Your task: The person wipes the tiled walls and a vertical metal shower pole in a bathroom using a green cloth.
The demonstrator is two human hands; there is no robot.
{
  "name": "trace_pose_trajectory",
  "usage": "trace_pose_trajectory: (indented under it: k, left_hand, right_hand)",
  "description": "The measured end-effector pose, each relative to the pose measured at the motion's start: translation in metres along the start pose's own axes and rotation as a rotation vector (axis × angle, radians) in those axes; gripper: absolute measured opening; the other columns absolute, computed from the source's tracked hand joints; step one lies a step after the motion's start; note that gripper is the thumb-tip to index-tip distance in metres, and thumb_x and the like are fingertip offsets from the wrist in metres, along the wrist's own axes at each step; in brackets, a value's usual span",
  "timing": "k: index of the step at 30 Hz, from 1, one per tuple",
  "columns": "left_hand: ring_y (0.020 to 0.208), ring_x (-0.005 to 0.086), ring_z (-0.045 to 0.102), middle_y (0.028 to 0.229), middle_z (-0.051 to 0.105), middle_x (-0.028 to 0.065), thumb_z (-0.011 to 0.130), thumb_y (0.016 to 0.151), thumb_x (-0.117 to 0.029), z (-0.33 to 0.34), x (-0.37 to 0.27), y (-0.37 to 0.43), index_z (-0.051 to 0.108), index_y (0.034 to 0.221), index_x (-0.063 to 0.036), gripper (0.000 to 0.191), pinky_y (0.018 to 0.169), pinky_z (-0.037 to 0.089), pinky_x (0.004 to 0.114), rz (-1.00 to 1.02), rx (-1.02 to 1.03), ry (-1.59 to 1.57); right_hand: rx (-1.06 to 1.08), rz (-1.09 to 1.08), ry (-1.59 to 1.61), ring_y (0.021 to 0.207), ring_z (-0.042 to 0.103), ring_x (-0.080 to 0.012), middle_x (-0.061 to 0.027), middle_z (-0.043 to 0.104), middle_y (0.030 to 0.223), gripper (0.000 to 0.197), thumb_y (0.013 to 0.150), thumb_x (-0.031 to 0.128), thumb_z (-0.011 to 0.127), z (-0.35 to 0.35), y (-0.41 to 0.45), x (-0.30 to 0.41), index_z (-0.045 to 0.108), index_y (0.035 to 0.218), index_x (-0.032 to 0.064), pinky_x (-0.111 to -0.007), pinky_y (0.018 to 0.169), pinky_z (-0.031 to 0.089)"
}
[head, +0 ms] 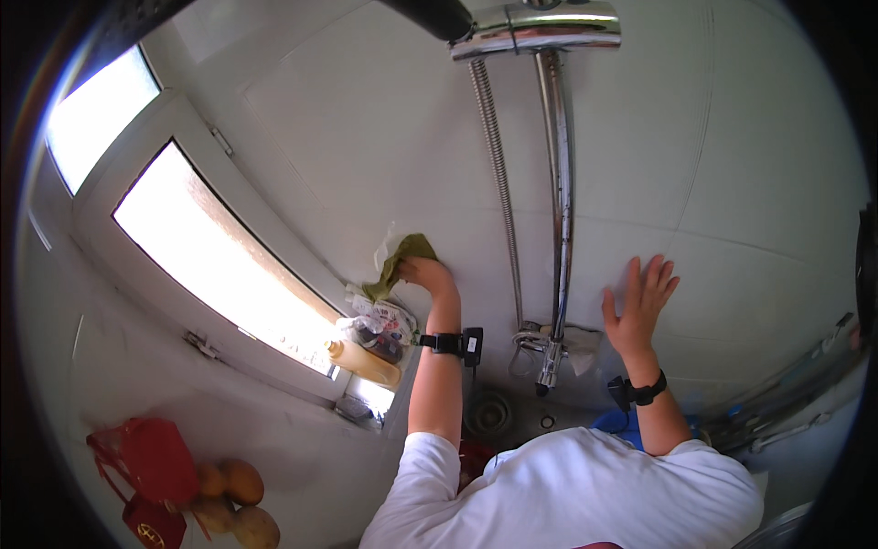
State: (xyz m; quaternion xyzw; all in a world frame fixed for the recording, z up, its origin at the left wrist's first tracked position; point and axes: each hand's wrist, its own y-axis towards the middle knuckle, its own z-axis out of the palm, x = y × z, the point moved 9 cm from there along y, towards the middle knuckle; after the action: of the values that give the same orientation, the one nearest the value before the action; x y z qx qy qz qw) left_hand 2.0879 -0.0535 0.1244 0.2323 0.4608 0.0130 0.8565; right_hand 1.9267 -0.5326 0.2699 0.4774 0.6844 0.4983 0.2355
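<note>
My left hand (pixel 420 272) grips an olive-green cloth (pixel 405 262) against the light wall panels (pixel 411 158) near the corner by the window. Some of its fingers are hidden by the fabric. To the right of the shower pipe, my right hand (pixel 639 312) rests palm toward the same wall, fingers apart and holding nothing. A chrome riser pipe (pixel 564 206) and a ribbed metal hose (pixel 495 151) run down between my arms to a chrome mixer tap (pixel 551 360). Both forearms wear black bands with small boxes.
Bottles, including a yellowish one (pixel 363 362), crowd the ledge under the frosted window (pixel 226 261). A chrome shower fitting (pixel 538 31) juts out overhead. Red bags (pixel 156 460) and several round brown items (pixel 240 480) sit at lower left. A blue basin (pixel 617 422) lies low, near my right arm.
</note>
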Motion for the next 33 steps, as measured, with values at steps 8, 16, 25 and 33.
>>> trace_pose_trajectory:
  k: [8,16,25,33]
  left_hand:
    - [0.128,0.0417,0.043,0.137,0.049,0.0234,0.059,0.086,-0.027,0.067,-0.136,-0.160,0.057,0.125,-0.0013,0.047,0.109,0.031,0.050,0.715,1.062,0.417]
    - [0.137,0.0459,0.031,0.146,0.038,0.0275,0.059,0.087,-0.019,0.020,-0.072,-0.132,0.049,0.132,0.0066,0.053,0.114,0.022,0.057,0.529,0.525,0.672]
    - [0.131,0.0368,0.043,0.139,0.050,0.0182,0.053,0.093,-0.023,-0.072,0.062,-0.113,0.054,0.129,-0.0003,0.043,0.109,0.030,0.054,-0.617,0.340,-0.139]
    - [0.128,0.0337,0.045,0.139,0.051,0.0146,0.048,0.096,-0.026,-0.004,-0.074,-0.181,0.054,0.130,-0.0027,0.042,0.108,0.033,0.051,0.259,0.784,0.333]
  right_hand:
    - [0.072,0.017,-0.082,0.148,0.009,-0.0469,-0.0232,0.018,0.160,0.068,0.088,0.022,0.065,0.009,-0.028,-0.017,0.039,0.148,0.0055,-0.066,0.114,0.004]
    - [0.137,0.029,-0.035,0.148,0.011,-0.0459,-0.0229,0.021,0.159,0.072,0.088,0.020,0.064,0.000,-0.023,-0.007,0.032,0.149,-0.0015,-0.063,0.116,0.007]
    - [0.242,0.038,-0.022,0.147,0.010,-0.0467,-0.0254,0.018,0.159,0.080,0.086,0.018,0.066,0.008,-0.041,-0.002,0.024,0.151,-0.0041,-0.063,0.116,0.007]
    - [0.139,0.060,-0.135,0.146,0.003,-0.0527,-0.0314,0.009,0.158,0.090,0.086,0.026,0.066,0.026,-0.040,0.011,0.015,0.152,-0.0075,-0.066,0.113,0.006]
